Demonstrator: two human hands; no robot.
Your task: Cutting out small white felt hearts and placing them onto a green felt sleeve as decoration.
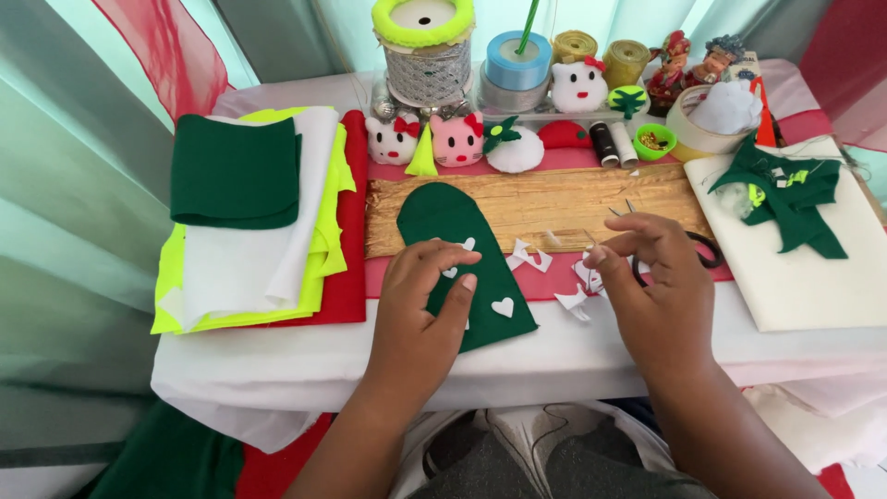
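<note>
Pressing down on a dark green felt mitten shape [462, 263], the left hand [420, 310] lies flat, fingers spread apart, clamped on nothing. The right hand [658, 286], just right of it, has its grip pinched together on a small white felt piece [592, 254]. Two white hearts show clear on the mitten; one [503, 307] sits beside the left fingertips. White scraps [573, 300] litter the tabletop [554, 356] between the hands; a stack of felt sheets [268, 222] lies well left.

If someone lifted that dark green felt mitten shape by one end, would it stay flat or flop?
The green felt shape would probably droop: it looks thin and lies flat like the stacked felt sheets beside it. It is likely very light. The small white hearts on it may slide off if not fixed, since the left hand presses one in place.
</note>
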